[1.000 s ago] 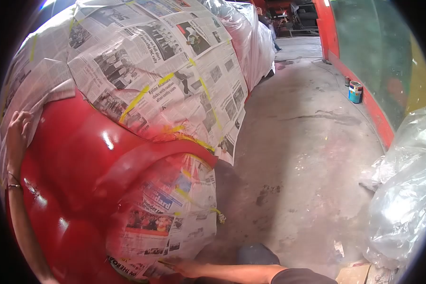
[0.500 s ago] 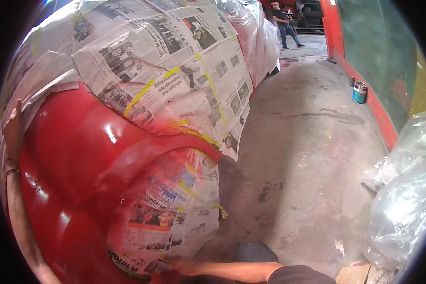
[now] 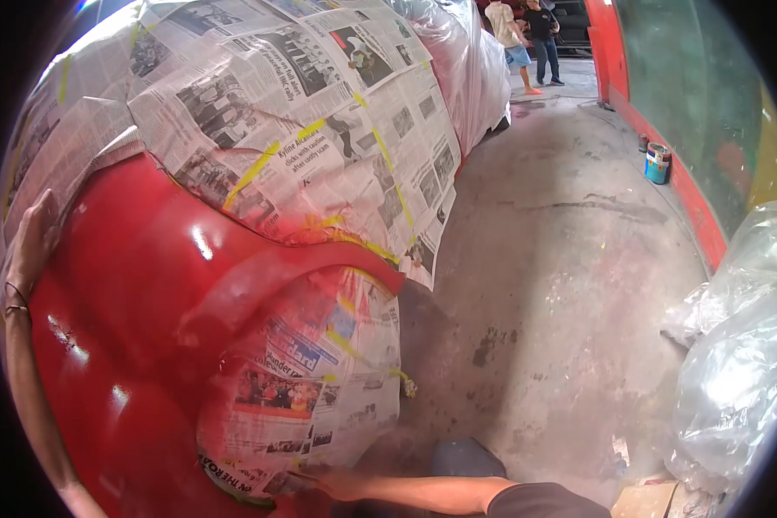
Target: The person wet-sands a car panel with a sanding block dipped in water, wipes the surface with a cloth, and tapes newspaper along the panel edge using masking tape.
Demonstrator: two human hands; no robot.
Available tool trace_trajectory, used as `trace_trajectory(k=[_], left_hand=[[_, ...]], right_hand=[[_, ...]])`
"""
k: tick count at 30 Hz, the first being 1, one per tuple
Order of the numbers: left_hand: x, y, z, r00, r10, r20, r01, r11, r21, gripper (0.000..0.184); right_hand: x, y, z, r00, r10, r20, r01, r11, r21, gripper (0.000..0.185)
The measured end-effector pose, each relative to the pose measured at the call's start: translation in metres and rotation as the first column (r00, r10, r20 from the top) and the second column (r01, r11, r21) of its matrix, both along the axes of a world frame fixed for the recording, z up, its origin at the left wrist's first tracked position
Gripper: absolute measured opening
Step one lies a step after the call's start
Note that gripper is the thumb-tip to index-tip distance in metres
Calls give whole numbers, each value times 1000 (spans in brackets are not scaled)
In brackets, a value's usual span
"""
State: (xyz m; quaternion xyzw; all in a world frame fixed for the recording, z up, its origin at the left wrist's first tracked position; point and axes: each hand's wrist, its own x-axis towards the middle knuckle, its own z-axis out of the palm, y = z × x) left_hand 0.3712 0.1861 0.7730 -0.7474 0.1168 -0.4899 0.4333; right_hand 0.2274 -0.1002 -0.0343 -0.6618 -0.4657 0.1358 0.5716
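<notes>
A glossy red car fender fills the lower left, with newspaper sheets taped along its upper edge. My left hand lies against the paper at the panel's left edge, fingers stretched upward and nothing visible in them. More newspaper, misted with red, covers the wheel opening under the arch. Low in view, my right hand reaches to the bottom of that paper. Its fingertips are small and blurred there, and I cannot see whether they grip the paper's edge.
Yellow masking tape joins the sheets. Clear plastic drapes the vehicle farther back. A paint can stands by the red-framed glass wall at right. Crumpled plastic sheeting lies at lower right. Two people stand at the far end.
My left hand has turned and its fingers now lie against the newspaper, slightly more to the right. The right hand stays nearly in place. A second person has appeared in the background.
</notes>
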Motion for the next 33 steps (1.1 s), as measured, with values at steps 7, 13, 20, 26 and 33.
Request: trace_trajectory(k=[7,13,20,26,33], left_hand=[[24,6,37,997,43,59,-47,997,64,46],[-6,-67,-35,993,-110,53,98,979,181,48],[-125,-137,-61,991,100,-93,-128,920,-369,50],[-153,-89,-46,945,232,-231,-292,916,-275,49],[-139,-102,-35,929,327,-173,-339,940,-43,37]], right_hand=[[0,25,-21,999,3,48,-1,998,-61,71],[5,8,-18,878,-145,457,77,983,164,73],[4,-13,18,991,-30,129,20,996,83,55],[-16,-10,21,992,50,114,-55,998,44,48],[-31,-2,43,994,70,78,-68,997,-35,41]])
